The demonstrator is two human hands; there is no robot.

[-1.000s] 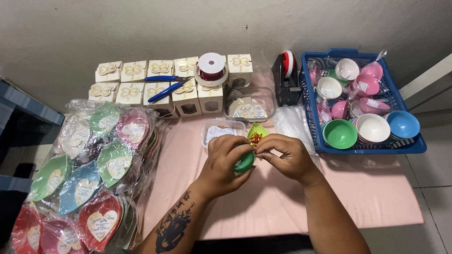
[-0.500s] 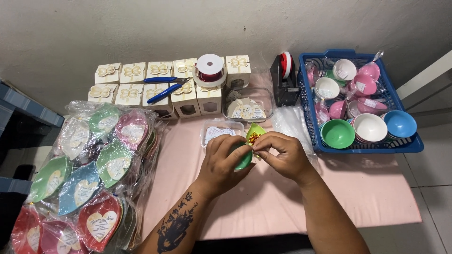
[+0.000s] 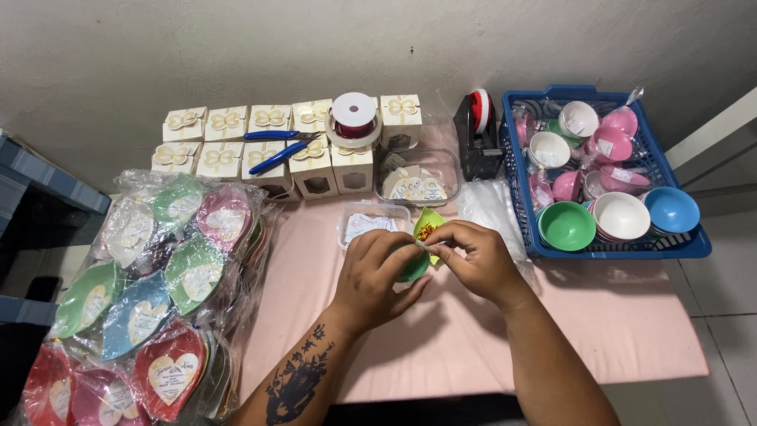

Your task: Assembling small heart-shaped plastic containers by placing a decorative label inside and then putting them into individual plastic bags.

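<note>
Both of my hands meet over the middle of a pink table (image 3: 615,315). My left hand (image 3: 378,276) cups a small green bowl-shaped dish (image 3: 416,264) from below and the side. My right hand (image 3: 471,256) pinches something thin at the dish's rim, between thumb and fingers. A yellow-green leaf-shaped piece (image 3: 430,221) with small orange beads on it sticks up behind my fingers. Most of the dish is hidden by my hands.
A blue basket (image 3: 686,246) with several coloured bowls stands at the right. Cream gift boxes (image 3: 225,122), blue pliers (image 3: 280,150), a red ribbon spool (image 3: 352,118), a tape dispenser (image 3: 479,130) and two clear tubs (image 3: 418,183) line the back. Wrapped heart dishes (image 3: 142,292) pile at the left.
My hands stay together around the green dish, with only small finger movements. The view has shifted slightly.
</note>
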